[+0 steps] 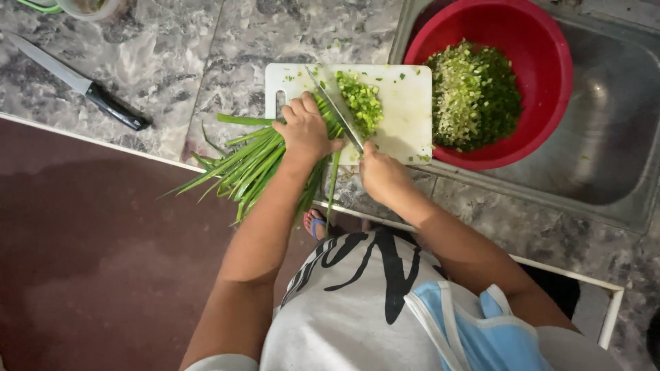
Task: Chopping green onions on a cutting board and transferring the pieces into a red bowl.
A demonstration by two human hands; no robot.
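My left hand (pixel 304 129) presses down on a bunch of long green onion stalks (pixel 242 163) that lies across the white cutting board (pixel 405 110) and hangs off the counter edge. In my right hand (pixel 382 174) I grip the handle of a knife (pixel 337 108); its blade rests against the cut end of the stalks, right next to my left fingers. A small heap of chopped green pieces (pixel 362 102) sits on the board beyond the blade.
A red bowl (pixel 543 51) with chopped greens stands in the metal sink (pixel 612 137) at the right. A second black-handled knife (pixel 77 82) lies on the marble counter at the left. A cup rim (pixel 86 8) shows at the top left. Dark red floor lies below.
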